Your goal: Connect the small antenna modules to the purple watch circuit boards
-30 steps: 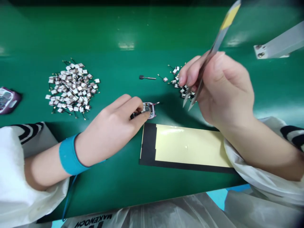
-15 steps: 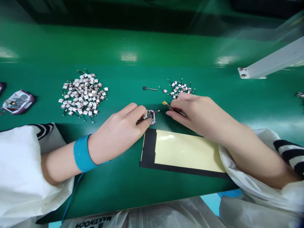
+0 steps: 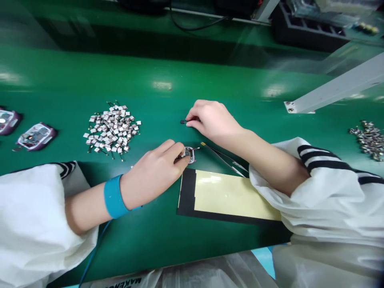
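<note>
My left hand [image 3: 159,170] grips a small device with an exposed circuit board [image 3: 189,154] at the centre of the green table. Beyond it, my right hand [image 3: 210,120] is closed on the small dark-headed tool [image 3: 183,122], whose shaft is hidden by the fingers. Tweezers [image 3: 223,159] with a yellow tip lie on the table below my right forearm, right of the device. Just in front of the device is a yellow sheet [image 3: 231,196] with a black border.
Left of centre is a heap of small white square parts with black leads [image 3: 114,130]. Two purple-edged housings [image 3: 36,137] sit at the far left. A white metal post [image 3: 333,86] and a pile of small metallic parts [image 3: 369,140] are at right.
My right hand has let go of the tweezers, moved left and away from me, and taken hold of the dark-headed tool. The view has shifted slightly; my left hand still grips the device.
</note>
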`<state>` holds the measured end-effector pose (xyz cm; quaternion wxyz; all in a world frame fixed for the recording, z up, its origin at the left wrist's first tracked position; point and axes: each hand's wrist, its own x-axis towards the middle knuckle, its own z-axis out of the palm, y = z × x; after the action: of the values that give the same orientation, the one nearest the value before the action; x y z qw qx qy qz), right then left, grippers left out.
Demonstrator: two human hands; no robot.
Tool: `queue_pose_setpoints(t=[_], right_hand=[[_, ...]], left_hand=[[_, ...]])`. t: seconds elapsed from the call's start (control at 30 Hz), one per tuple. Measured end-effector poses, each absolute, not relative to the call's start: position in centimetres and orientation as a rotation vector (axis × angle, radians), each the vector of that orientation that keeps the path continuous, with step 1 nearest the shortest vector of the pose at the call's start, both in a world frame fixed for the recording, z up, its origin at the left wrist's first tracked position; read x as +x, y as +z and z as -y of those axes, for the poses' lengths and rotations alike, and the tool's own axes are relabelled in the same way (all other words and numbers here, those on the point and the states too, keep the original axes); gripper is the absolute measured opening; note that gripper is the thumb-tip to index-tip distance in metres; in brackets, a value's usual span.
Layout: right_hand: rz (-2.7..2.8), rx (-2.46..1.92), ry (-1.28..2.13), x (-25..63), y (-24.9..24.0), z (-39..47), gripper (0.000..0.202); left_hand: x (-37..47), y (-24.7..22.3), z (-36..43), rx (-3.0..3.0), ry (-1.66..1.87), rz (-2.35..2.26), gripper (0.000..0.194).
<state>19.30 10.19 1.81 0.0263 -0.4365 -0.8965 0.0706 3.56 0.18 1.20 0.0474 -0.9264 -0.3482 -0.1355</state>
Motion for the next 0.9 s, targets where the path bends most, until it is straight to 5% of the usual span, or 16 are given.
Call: queue_pose_setpoints(t=[0.23,0.43,0.63,0.9], right_hand=[[2.663,-1.406,0.269,20.3,2.6,-8.7,0.007],[2.221,-1.186,0.905,23.0,2.5,-5.8,0.007],[2.081,-1.06,1.15,23.6,1.6,-4.1,0.049],[1.894,-0.971,1.187,23.4,1.0,-4.0,0.016]], left_hand=[[3.5,1.2,-0.2,-2.839,-0.445,1.042,0.027],[3.6,1.1,-0.2,-2.827,-0.445,1.064,0.024],[3.6,1.4,-0.1,-2.786,-0.371,1.066,0.025],[3.4,1.4,-0.4,-2.849,-0.384,1.047,0.021]])
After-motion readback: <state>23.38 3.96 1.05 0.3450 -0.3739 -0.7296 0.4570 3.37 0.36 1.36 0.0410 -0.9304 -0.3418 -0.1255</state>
